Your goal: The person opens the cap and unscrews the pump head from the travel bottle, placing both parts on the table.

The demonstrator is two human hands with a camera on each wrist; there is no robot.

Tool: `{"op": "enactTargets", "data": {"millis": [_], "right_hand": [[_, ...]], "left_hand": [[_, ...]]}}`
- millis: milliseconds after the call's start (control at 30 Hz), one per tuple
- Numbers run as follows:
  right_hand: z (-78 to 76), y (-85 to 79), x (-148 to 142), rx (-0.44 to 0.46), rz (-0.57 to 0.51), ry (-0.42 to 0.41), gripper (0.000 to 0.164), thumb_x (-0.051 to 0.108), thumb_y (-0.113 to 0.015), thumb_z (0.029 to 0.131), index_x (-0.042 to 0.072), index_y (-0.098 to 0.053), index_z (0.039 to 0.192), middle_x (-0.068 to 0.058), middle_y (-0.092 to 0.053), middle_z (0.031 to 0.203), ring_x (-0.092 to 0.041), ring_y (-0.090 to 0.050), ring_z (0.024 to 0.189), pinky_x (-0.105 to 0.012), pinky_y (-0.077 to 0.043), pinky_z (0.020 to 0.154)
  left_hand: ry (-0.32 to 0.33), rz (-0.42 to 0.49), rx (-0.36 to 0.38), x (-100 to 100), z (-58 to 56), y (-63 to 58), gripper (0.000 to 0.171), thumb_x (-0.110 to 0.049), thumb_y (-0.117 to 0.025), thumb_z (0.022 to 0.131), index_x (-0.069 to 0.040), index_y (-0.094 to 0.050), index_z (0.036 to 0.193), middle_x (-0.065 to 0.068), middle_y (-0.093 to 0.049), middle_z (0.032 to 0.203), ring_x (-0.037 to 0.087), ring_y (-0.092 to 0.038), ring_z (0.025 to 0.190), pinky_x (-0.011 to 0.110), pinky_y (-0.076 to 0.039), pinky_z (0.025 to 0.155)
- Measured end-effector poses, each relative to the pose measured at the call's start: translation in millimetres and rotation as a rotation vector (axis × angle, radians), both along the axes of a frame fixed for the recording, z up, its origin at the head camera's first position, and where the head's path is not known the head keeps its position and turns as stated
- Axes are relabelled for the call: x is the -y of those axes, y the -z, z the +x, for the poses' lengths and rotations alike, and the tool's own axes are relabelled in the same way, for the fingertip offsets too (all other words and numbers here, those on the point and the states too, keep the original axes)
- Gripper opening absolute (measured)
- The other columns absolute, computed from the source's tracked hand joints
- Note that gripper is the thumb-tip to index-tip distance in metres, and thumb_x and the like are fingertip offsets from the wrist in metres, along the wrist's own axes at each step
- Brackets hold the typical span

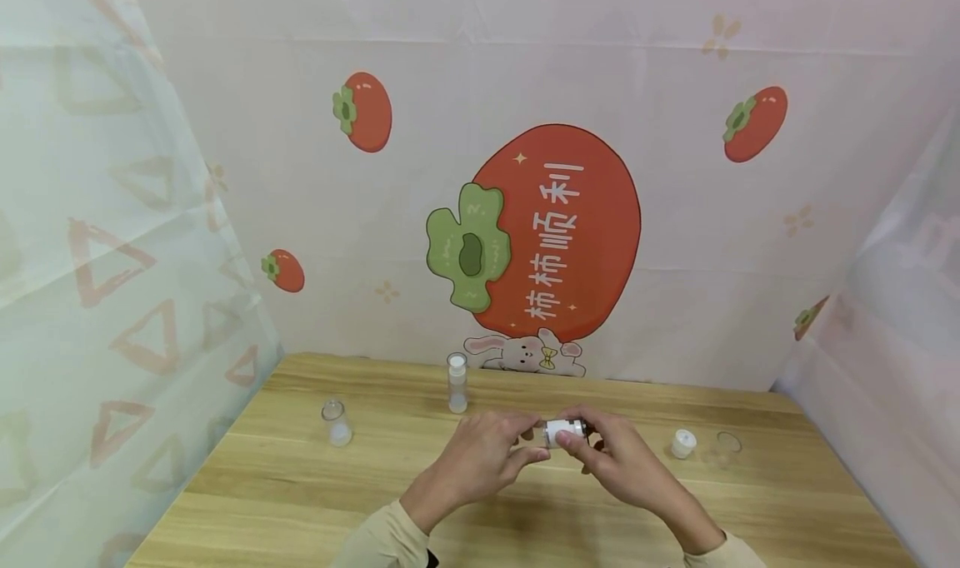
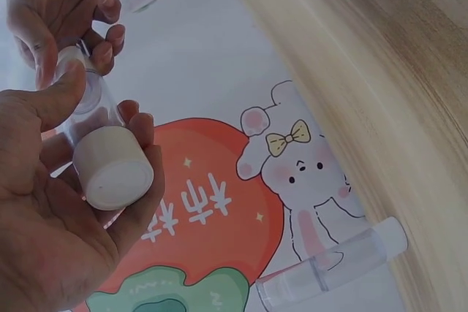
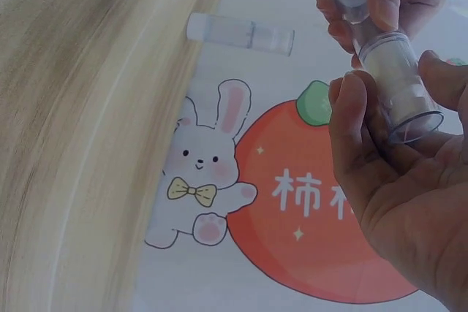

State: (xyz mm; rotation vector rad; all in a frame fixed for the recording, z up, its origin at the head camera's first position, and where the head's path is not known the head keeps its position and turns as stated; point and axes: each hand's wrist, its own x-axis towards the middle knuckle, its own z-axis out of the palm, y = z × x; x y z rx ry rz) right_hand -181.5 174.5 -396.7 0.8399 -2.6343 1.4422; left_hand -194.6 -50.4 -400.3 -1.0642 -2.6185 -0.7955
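Both hands hold one small clear bottle [image 1: 564,431] with white parts, tilted sideways above the table. In the left wrist view, my left hand [image 2: 44,202] curls round its clear body near the white base [image 2: 113,169]. From the other end, my right hand [image 3: 409,188] pinches the clear outer cap [image 3: 398,82], which covers a white top. The fingers of the two hands come close together along the bottle. Just beyond the left hand, a similar bottle [image 1: 457,383] stands upright on the table.
At the left of the wooden table [image 1: 247,476] stands a clear container [image 1: 337,423] with a whitish bottom. To the right are a small white piece [image 1: 683,444] and a clear, cup-like cap [image 1: 727,445]. A printed cloth [image 1: 675,301] rises behind the table's back edge.
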Motion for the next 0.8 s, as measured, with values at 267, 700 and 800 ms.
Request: {"op": "enactTargets", "data": {"millis": [267, 700, 800], "right_hand": [[-1.4, -0.4, -1.4, 0.0, -0.025, -0.014, 0.019, 0.025, -0.062, 0.103, 0.009, -0.067, 0.112, -0.003, -0.065, 0.092, -0.012, -0.062, 0.076, -0.034, -0.058, 0.056], [1.4, -5.3, -17.0, 0.037, -0.057, -0.025, 0.024, 0.021, -0.064, 0.101, 0.004, -0.065, 0.118, -0.008, -0.069, 0.104, -0.018, -0.065, 0.089, -0.034, -0.059, 0.06], [1.3, -4.5, -16.8, 0.044, -0.053, -0.012, 0.025, 0.023, -0.065, 0.101, 0.004, -0.064, 0.118, -0.009, -0.068, 0.104, -0.016, -0.065, 0.088, -0.034, -0.059, 0.061]], "left_hand": [[0.009, -0.003, -0.034, 0.7, -0.7, -1.6, 0.027, -0.037, -0.071, 0.095, -0.015, -0.074, 0.111, -0.005, -0.074, 0.093, -0.002, -0.056, 0.069, 0.017, -0.043, 0.058], [0.007, 0.003, -0.002, 10.8, -3.8, -0.6, 0.024, -0.035, -0.076, 0.091, -0.018, -0.074, 0.108, -0.01, -0.072, 0.093, 0.0, -0.062, 0.08, 0.02, -0.051, 0.068], [0.003, 0.014, -0.008, 11.2, -4.0, 0.4, 0.024, -0.034, -0.077, 0.091, -0.017, -0.074, 0.107, -0.008, -0.072, 0.094, 0.0, -0.063, 0.081, 0.019, -0.051, 0.068]]}}
